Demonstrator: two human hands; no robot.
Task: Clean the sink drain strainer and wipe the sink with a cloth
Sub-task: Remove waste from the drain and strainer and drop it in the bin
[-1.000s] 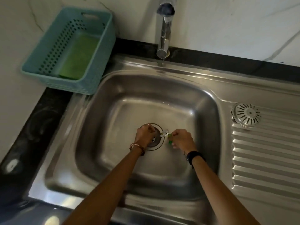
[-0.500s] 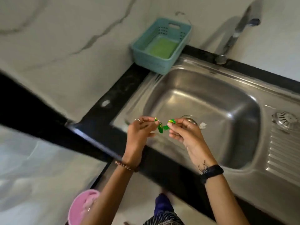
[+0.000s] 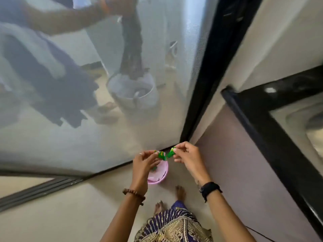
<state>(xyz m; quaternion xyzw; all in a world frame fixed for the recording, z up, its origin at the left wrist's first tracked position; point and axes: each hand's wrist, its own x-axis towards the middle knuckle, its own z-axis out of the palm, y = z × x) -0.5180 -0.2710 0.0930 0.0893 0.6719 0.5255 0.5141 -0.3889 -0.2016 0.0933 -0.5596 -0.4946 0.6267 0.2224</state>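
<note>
Your round pink plastic bin (image 3: 163, 179) sits on the floor directly below both hands. Your left hand (image 3: 144, 165) and right hand (image 3: 187, 158) each pinch a small green wrapper scrap (image 3: 162, 155), just above it; release straight down.

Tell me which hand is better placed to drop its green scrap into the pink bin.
Left. The left hand pinches its green wrapper scrap directly above the round pink plastic bin on the floor. The right hand holds its scrap just beyond the bin's rim.
</note>
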